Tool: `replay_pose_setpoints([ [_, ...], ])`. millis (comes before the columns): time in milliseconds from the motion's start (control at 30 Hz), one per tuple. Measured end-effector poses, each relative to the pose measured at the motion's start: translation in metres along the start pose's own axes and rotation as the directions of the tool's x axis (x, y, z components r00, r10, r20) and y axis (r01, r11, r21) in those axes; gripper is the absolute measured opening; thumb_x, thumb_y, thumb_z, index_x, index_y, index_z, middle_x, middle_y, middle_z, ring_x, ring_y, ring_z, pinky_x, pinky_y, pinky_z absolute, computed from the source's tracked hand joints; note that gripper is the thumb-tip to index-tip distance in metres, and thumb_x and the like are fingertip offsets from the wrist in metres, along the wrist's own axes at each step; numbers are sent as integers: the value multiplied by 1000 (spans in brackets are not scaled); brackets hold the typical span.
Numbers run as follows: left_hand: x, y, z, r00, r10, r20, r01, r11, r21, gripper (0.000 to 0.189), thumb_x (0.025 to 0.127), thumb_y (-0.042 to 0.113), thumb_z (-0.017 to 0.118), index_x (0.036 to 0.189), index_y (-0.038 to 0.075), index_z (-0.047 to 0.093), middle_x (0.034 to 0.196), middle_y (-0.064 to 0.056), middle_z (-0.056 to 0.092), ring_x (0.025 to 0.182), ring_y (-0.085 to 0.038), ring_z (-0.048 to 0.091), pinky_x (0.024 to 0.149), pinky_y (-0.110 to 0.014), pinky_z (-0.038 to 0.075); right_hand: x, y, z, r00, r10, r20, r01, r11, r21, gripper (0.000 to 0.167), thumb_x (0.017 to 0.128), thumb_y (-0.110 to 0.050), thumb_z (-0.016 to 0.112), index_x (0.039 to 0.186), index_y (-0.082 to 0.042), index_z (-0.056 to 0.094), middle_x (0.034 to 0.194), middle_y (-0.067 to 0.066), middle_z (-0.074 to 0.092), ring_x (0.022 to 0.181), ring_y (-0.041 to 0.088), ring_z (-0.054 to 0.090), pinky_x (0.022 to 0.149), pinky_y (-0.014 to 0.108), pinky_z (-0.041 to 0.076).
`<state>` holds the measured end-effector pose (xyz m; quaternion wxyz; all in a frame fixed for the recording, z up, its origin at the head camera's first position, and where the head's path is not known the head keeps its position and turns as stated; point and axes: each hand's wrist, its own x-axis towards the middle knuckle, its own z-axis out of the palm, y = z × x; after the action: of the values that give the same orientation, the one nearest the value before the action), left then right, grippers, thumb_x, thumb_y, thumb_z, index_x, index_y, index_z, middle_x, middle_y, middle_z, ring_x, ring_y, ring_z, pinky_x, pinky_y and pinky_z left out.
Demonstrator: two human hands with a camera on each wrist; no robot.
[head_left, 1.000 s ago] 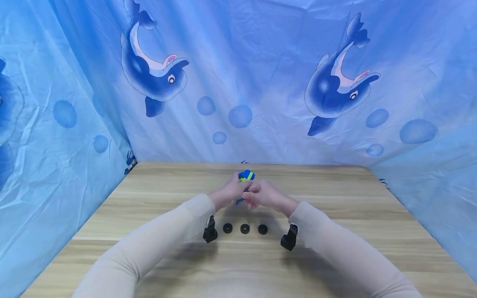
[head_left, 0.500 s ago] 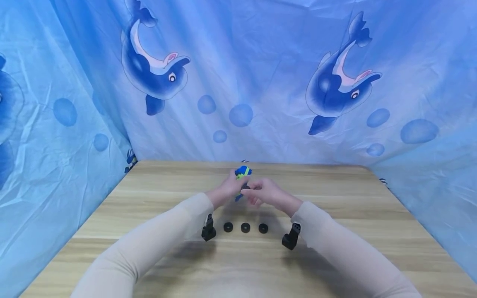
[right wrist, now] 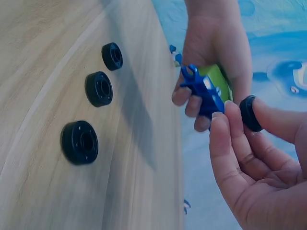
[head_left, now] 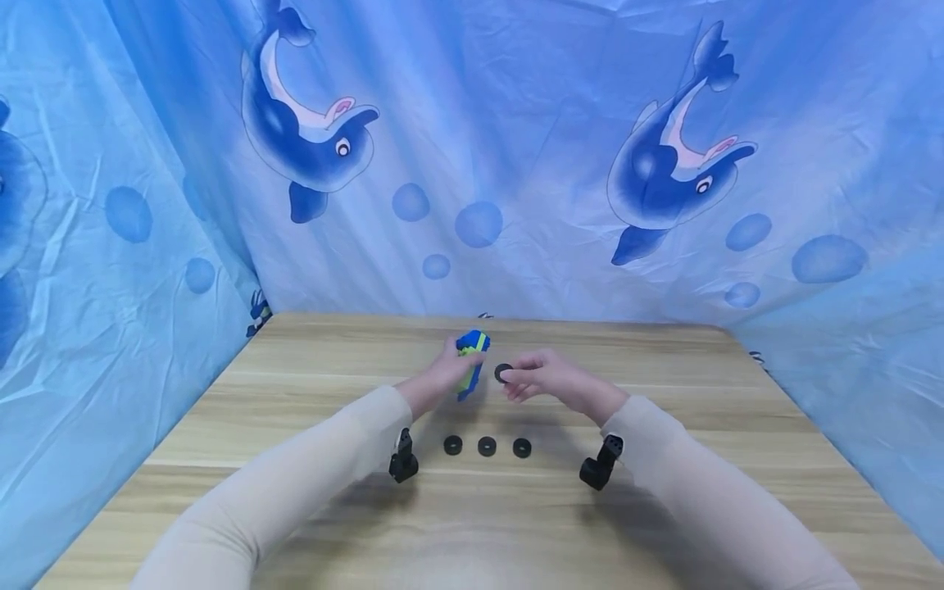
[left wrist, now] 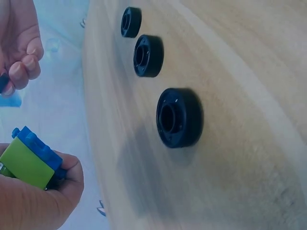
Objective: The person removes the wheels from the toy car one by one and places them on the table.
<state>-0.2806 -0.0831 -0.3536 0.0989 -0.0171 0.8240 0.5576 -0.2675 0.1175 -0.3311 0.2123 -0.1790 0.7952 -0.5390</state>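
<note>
My left hand [head_left: 441, 373] grips a small blue and lime-green toy vehicle body [head_left: 474, 365], held above the table. In the right wrist view the toy's blue side [right wrist: 207, 93] shows, with a hook-like blue end. My right hand [head_left: 556, 381] pinches a black toy wheel [head_left: 503, 373] between thumb and fingers, to the right of the toy and apart from it in the head view. Nearer to me, three more black wheels lie in a row on the table: a left one [head_left: 453, 445], a middle one [head_left: 487, 447] and a right one [head_left: 522, 447].
The wooden table [head_left: 310, 360] reaches back to a blue curtain [head_left: 472, 164] printed with dolphins and bubbles. Black camera mounts sit on the left wrist [head_left: 403, 457] and the right wrist [head_left: 601, 463], near the row of wheels.
The hands have drawn apart: the right hand has moved right with the wheel pinched in it, and the left hand has moved slightly left, turning the toy. The three table wheels stay put.
</note>
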Motion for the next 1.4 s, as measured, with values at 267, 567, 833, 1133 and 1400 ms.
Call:
replay_pose_setpoints([
  [267,-7,0,4,999,40,13,-41,999,12,68,97,40,54,149,13,19,139,-19,43,126,-35,46,104,-52,40,-8,8,-16,992,92,-87,-89,996,30,23,88,-23,71,89,-1,64,84,6,71,88,27,69,86,37,56],
  [567,-13,1,1,994,77,79,-78,997,15,68,95,37,57,148,10,25,133,-18,48,119,-33,50,98,-48,45,-20,26,-34,990,94,-103,-82,990,115,17,88,-13,70,88,-4,56,93,5,71,91,21,69,89,35,54],
  [833,-14,4,-4,981,121,150,-129,991,45,63,93,39,60,144,13,34,126,-14,54,113,-30,54,93,-45,48,-29,40,-47,991,106,-83,-83,967,243,19,92,-8,63,108,0,56,91,1,72,87,15,69,94,40,52],
  [1133,-19,0,-4,971,149,189,-157,987,31,60,95,38,59,145,15,34,113,-9,66,106,-23,58,98,-50,44,-34,60,-47,980,153,-129,-125,972,200,36,90,-4,65,122,10,56,97,5,72,91,20,68,83,32,56],
  [1400,-26,-1,-2,971,114,212,-134,987,85,61,93,42,60,144,20,36,116,-8,61,103,-24,58,79,-35,49,-39,72,-41,977,175,-120,-163,981,105,22,87,-1,67,106,10,64,86,5,73,74,13,67,73,28,57],
])
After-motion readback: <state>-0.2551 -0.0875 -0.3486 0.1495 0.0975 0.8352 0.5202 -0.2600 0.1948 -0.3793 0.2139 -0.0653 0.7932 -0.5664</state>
